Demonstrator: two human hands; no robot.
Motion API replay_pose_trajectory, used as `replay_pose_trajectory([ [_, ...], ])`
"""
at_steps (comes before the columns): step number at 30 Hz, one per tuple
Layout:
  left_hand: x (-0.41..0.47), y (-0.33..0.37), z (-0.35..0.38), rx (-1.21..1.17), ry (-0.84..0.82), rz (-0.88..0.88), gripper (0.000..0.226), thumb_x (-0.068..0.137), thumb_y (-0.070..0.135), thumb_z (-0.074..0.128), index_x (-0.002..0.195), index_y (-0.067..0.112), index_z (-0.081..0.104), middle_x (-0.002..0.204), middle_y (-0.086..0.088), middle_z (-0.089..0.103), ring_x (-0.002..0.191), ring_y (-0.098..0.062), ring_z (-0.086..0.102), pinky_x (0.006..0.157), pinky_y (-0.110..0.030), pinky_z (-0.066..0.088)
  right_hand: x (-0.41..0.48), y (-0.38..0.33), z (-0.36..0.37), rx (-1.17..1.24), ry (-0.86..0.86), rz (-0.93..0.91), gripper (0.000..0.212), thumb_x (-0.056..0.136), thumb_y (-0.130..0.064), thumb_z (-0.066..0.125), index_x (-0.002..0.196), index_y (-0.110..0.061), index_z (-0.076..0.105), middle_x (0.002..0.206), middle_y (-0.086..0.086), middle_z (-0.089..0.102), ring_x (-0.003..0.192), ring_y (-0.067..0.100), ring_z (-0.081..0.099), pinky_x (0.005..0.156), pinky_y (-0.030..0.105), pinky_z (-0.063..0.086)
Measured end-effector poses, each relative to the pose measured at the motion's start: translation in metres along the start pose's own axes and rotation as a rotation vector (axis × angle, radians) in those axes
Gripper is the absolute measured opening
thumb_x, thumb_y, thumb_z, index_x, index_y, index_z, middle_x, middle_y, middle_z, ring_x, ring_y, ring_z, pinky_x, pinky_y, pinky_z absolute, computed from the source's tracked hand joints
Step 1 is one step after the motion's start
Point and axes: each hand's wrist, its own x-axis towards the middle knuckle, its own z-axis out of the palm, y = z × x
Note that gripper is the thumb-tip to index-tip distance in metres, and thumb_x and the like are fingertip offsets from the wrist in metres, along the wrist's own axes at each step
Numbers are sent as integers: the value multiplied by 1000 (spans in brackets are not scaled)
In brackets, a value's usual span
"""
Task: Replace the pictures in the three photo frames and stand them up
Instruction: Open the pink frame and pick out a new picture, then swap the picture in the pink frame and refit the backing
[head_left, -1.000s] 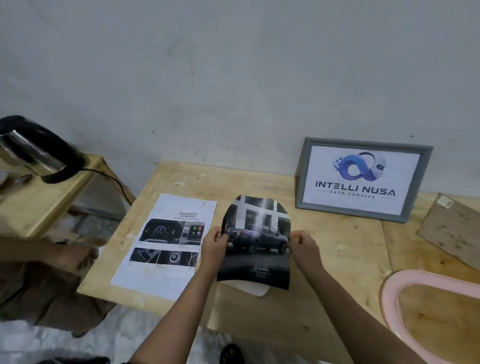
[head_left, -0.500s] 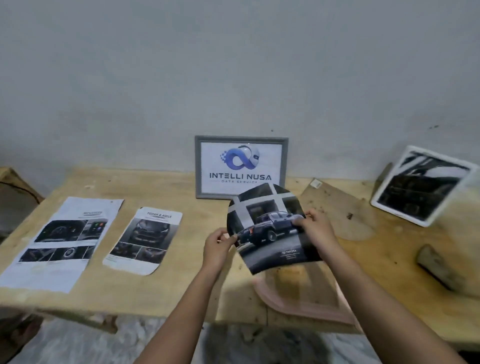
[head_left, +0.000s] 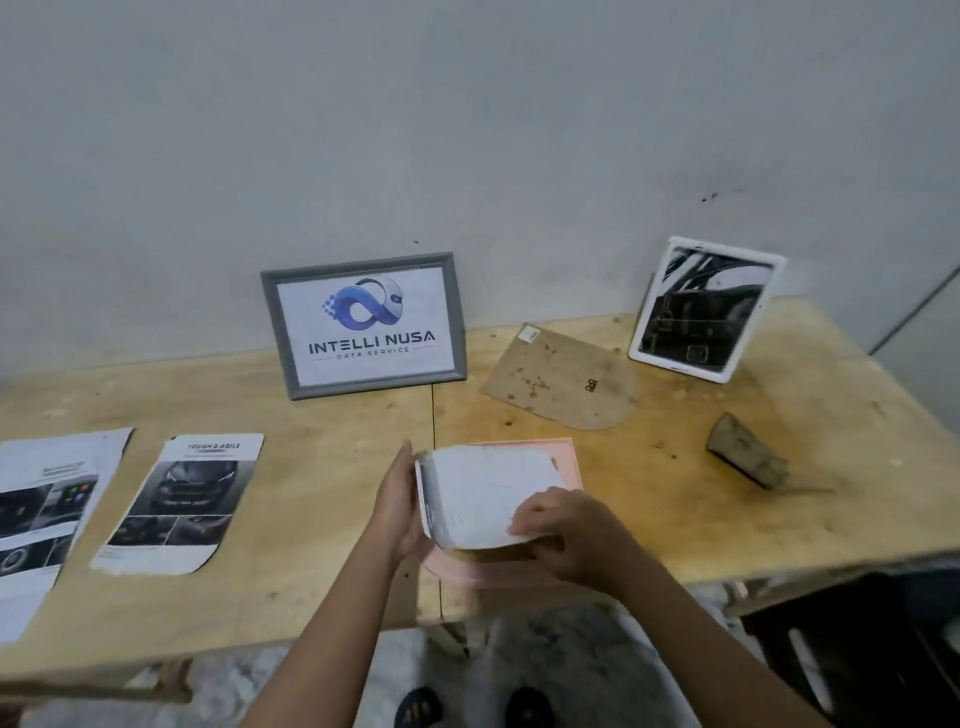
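Note:
A pink arch-shaped frame lies flat near the table's front edge. Over it I hold a cut picture, its white back facing up. My left hand grips the picture's left edge; my right hand presses on its lower right corner. A grey frame with a blue logo print stands against the wall. A white frame with a dark picture leans at the back right. The arch-shaped brown backing board lies flat between them.
Two car brochure sheets lie on the left: a narrow arch-cut one and a larger one at the edge. A brown wooden stand piece lies at right. The wooden table ends just before my feet.
The view swung right and down. The picture, held upright with the truck showing, has been turned over and lowered face down onto the pink frame.

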Motion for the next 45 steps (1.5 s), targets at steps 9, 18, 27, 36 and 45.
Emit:
replay_pose_trajectory([
  [9,3,-32,-35,1053,168,284,66,84,23,67,140,20,32,143,-8,29,126,-28,40,104,-39,39,-11,3,55,18,-306,316,47,86,-53,54,125,-28,55,137,-11,45,124,11,39,100,31,37],
  [18,8,-57,-44,1677,-72,267,62,100,37,34,151,14,8,159,-6,-5,146,-22,-4,117,-33,12,1,0,66,-48,-319,491,57,83,-60,53,130,-29,48,142,-9,36,128,15,32,101,36,30],
  [27,13,-57,-42,1847,-14,305,70,95,38,39,150,12,5,158,-9,-6,146,-25,-4,118,-36,18,11,1,72,-74,-314,568,50,79,-51,59,124,-33,47,137,-10,36,124,15,33,101,35,30],
  [36,36,-55,-33,1899,-113,456,55,97,29,34,146,11,16,158,-10,-1,146,-26,-2,118,-35,4,3,8,67,191,-181,624,34,85,-32,59,119,-26,54,126,-12,41,118,7,38,100,27,35],
  [45,52,-93,30,1813,26,508,64,99,37,30,150,15,-1,158,-7,-10,146,-23,-8,110,-32,-14,-37,101,-20,249,460,1087,27,82,-1,57,107,-9,62,114,11,54,107,27,50,81,26,37],
])
